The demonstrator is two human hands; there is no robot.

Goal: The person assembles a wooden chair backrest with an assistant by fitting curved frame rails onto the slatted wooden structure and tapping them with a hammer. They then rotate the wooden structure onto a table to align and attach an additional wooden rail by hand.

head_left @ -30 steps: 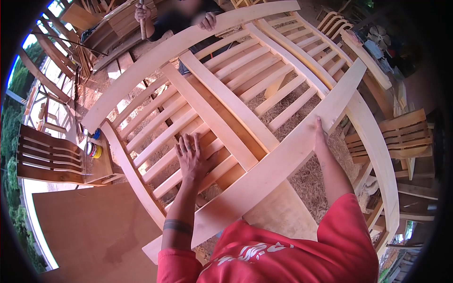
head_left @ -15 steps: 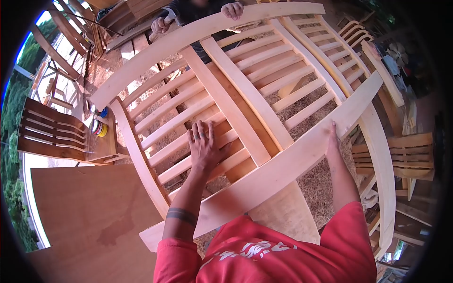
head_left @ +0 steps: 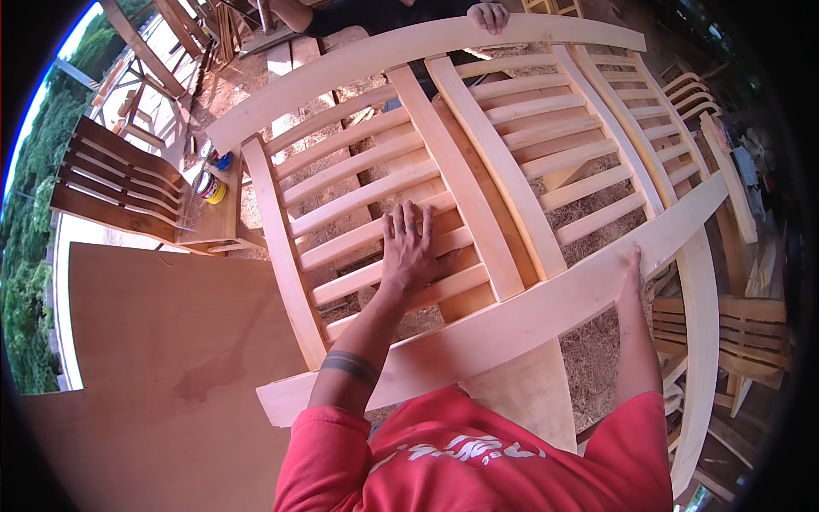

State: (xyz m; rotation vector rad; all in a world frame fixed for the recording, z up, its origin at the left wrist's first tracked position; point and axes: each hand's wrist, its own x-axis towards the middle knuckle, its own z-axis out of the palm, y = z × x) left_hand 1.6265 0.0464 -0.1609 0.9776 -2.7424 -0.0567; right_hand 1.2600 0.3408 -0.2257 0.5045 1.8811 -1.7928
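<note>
A pale wooden slatted frame, with slats between wide uprights, spans the middle of the view. Its curved near rail runs in front of my red shirt, and a matching far rail closes the other side. My left hand lies palm down on the slats of the left panel, fingers extended. At the near rail's lower edge, my right hand grips the wood, thumb on top and the other fingers hidden beneath. A co-worker's hand rests on the far rail.
A large plywood sheet fills the lower left. Behind it are a yellow-labelled can and a dark slatted chair. Another slatted piece stands at right, near a curved board. Shavings cover the ground.
The view has shifted, so the frame appears farther right. The co-worker's other hand has left the far rail and moved up toward the image's top edge. My hands keep their places.
</note>
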